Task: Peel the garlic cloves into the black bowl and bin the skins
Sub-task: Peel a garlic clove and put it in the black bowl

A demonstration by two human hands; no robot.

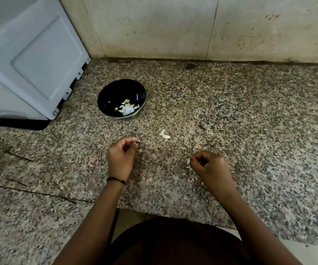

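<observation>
Fingers [133, 139] of left hand [123, 155]: curled, pinching pale bit [138, 140], near black bowl [114, 92]. Right hand [209, 165], farther off: curled, gripping white scrap [188, 161].

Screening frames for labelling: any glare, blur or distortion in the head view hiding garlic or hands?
Head view: dim, even light, faint shadows; a whitish glare patch in the bowl washes out some cloves; wide-angle bows the seam of counter and wall; left hand and right hand look slightly soft, so the pale bits their fingers pinch can't be identified.
</observation>
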